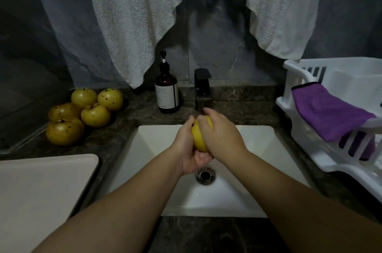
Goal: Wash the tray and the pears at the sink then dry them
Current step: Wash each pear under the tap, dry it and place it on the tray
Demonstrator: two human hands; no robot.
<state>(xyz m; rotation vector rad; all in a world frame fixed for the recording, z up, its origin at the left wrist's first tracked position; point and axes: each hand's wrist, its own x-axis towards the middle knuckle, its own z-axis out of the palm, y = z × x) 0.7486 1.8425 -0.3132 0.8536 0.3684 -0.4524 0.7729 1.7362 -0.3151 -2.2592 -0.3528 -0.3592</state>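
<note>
Pear held over white sink, just below black faucet, above drain. L hand cupped under it, fingers curled round left side; R hand wrapped over top and right side. Both grasping same fruit. Five more pears piled on dark counter, left of sink, beside amber pump bottle. Pale tray flat at lower left, on counter edge. White rack at right w/ purple cloth draped over rim. White towel hung on wall behind.
</note>
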